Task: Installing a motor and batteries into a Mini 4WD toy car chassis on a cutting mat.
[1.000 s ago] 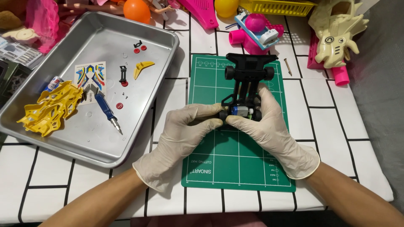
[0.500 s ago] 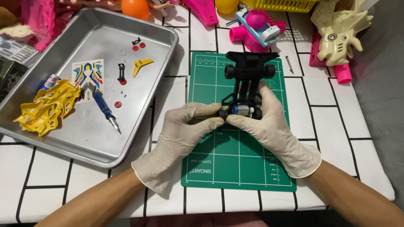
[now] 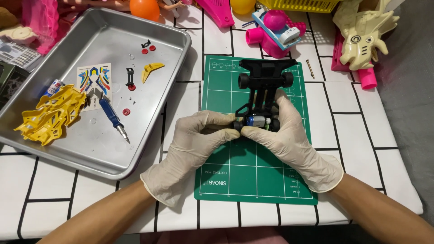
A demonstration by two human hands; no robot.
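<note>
Two gloved hands meet over the green mat (image 3: 253,171), and both are on the chassis (image 3: 263,97). My left hand (image 3: 194,149) is closed, fingers curled, thumb and forefinger pinching the near end of the black frame from the left. My right hand (image 3: 289,140) is closed too, cupping the same end from the right, thumb pressed beside the small silver motor (image 3: 257,121) sitting at that end. The chassis lies lengthways on the mat's far half, its far wheels near the mat's far edge, its near end lifted a little between my fingers, I think; I cannot tell for sure.

How far along? My read: midway. The frame has wheels at both ends and the motor looks seated, so the core is together. What is left sits in the steel tray (image 3: 149,31) at the table's left side: the yellow body shell (image 3: 49,115) in the near-left corner, a sticker sheet (image 3: 93,80) beside it, a blue screwdriver (image 3: 113,118) towards the middle, a yellow curved piece (image 3: 151,71) and small red and black bits further back. None of that is on the car yet. A loose screw (image 3: 311,68) lies just off the mat's far-right corner. Toys crowd the table's far edge.
</note>
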